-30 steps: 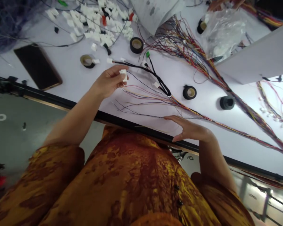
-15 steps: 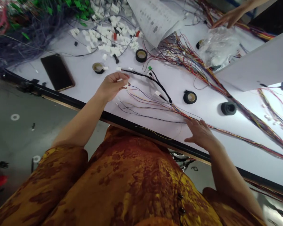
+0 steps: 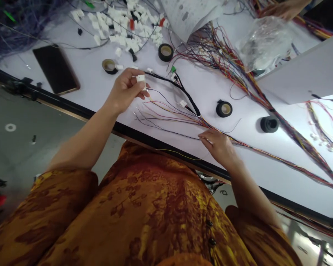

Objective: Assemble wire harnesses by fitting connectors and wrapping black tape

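Observation:
My left hand (image 3: pixel 127 90) pinches a white plastic connector (image 3: pixel 141 78) between thumb and fingers, above the table. A dark wire runs from beside it toward the wire bundle. My right hand (image 3: pixel 218 146) is closed, with thumb and fingertips together on a dark twisted wire (image 3: pixel 180 133). Loose thin wires (image 3: pixel 166 119) fan out between my hands and join a multicoloured bundle (image 3: pixel 266 152) passing beyond my right hand. A black-taped branch (image 3: pixel 187 96) with a green connector (image 3: pixel 173 69) and white connectors lies behind them.
Several black tape rolls (image 3: pixel 224 109) lie about the table. A phone (image 3: pixel 56 69) is at left, below a heap of white connectors (image 3: pixel 127 26). A thick wire harness (image 3: pixel 283 118) crosses the right side. At the upper right, another person's hand (image 3: pixel 285 9) is near a plastic bag (image 3: pixel 266 42).
My right hand has moved left along the wires and gone from spread fingers to a pinch. My left hand has turned the connector up into view. The camera view has shifted slightly.

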`<state>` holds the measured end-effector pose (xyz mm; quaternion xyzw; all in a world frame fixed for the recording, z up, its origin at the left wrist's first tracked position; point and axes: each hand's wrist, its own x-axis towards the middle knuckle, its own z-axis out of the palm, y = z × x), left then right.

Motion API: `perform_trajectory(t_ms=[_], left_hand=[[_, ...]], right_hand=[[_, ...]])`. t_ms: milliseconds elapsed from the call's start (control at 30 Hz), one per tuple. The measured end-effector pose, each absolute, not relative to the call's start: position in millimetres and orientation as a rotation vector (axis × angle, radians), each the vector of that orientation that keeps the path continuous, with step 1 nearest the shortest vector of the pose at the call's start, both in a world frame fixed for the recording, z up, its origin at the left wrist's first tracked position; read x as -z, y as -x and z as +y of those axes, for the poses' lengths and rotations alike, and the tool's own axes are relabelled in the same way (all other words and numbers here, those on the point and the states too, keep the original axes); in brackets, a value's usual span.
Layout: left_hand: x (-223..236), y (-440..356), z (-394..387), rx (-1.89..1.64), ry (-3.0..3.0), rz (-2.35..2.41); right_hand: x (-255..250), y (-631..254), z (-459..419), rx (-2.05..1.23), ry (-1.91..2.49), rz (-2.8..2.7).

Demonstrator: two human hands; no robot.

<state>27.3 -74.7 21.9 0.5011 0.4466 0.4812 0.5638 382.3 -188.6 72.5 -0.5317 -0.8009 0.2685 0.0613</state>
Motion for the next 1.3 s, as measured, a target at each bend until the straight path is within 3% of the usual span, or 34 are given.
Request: perform_trajectory(t_ms=[233, 400, 867, 1200, 1300], left_hand=[[9.8, -18.3, -52.8, -1.126, -1.111, 1.001], [30.5, -22.2, -42.9, -1.078, -0.969, 1.098], [18.1, -33.1, -46.0, -1.142, -0.871, 1.131], [14.0, -41.6, -34.4, -1.138, -0.889, 1.035], [14.0, -41.7, -36.8, -1.145, -0.805, 0.924]], right_hand=[[-46.0, -344.1, -178.4, -0.6, 1.619, -2.705], [-37.3, -332.4, -183.7, -0.667, 1.401, -2.757], [-15.8, -263.2, -134.3, -0.489, 1.532, -2.563], [-63.2, -250.2, -83.5, -1.113, 1.184, -1.977], [-70.0, -237.3, -59.6, -1.167, 1.111, -1.854]])
